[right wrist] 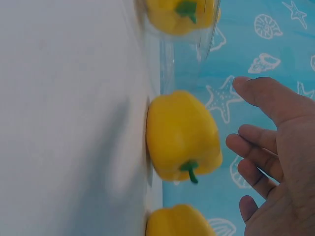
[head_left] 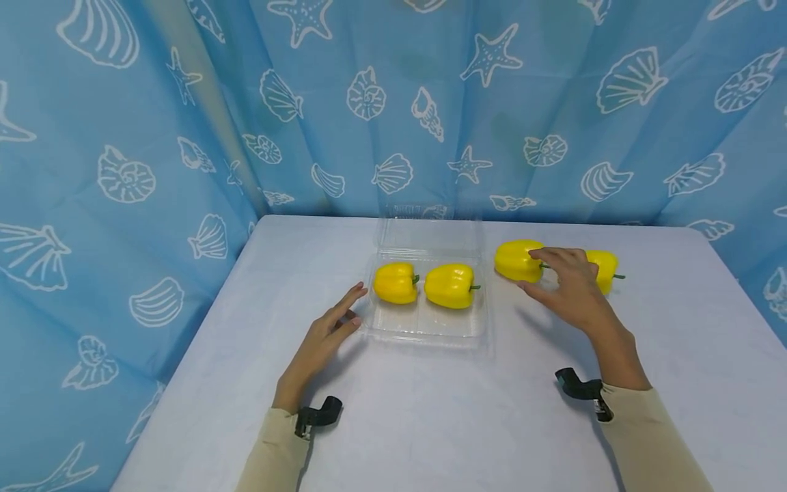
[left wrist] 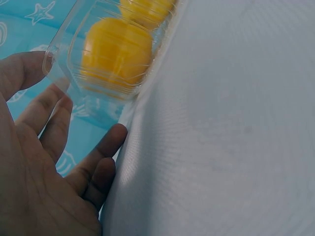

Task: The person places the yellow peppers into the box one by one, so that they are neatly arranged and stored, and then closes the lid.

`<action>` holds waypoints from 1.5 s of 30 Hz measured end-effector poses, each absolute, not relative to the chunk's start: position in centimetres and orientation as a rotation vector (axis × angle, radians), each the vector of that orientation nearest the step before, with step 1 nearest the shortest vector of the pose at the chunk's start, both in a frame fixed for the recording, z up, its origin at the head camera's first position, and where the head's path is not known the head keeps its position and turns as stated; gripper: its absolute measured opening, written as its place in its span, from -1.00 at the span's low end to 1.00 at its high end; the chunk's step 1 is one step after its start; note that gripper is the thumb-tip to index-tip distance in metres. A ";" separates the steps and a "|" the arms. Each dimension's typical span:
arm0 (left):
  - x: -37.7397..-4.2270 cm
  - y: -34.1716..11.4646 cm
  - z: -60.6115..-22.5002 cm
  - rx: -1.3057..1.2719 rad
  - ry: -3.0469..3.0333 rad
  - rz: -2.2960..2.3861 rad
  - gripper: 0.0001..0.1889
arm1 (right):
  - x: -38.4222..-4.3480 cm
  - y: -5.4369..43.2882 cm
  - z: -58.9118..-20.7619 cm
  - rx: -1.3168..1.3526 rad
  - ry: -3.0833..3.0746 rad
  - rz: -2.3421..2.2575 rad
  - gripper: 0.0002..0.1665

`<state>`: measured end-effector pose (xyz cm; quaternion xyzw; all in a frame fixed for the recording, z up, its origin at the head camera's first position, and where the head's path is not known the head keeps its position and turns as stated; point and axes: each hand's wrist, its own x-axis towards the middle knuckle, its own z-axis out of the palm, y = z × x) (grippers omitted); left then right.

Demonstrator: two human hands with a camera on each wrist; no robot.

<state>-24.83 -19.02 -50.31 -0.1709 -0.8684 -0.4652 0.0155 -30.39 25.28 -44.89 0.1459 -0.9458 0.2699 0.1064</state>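
Two yellow bell peppers lie side by side in a clear plastic clamshell box (head_left: 424,324), the left pepper (head_left: 395,283) and the right pepper (head_left: 450,285). At the box's left edge is my left hand (head_left: 322,338), fingers extended; in the left wrist view its thumb and fingers are close to the clear wall, and contact is hard to tell. My right hand (head_left: 572,287) hovers with spread, slightly bent fingers by a third yellow pepper (right wrist: 182,135) on the table, holding nothing. A fourth pepper (head_left: 602,270) is partly hidden behind that hand.
The box's clear lid (head_left: 430,236) stands open toward the back. A white cloth covers the table (head_left: 430,424). Behind it hangs a blue curtain (head_left: 393,102) with white shell and starfish prints.
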 end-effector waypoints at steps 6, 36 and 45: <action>-24.8 -19.0 -50.3 -0.545 -2.696 -1.435 -0.45 | -30.4 26.9 -45.1 0.414 -2.798 0.815 -0.27; -24.7 -19.1 -50.4 -0.554 -2.680 -1.461 -0.45 | -30.9 31.1 -45.3 0.258 -2.796 0.744 -0.26; -24.8 -19.2 -50.5 -0.556 -2.682 -1.467 -0.46 | -31.0 31.8 -45.3 0.202 -2.823 0.709 -0.19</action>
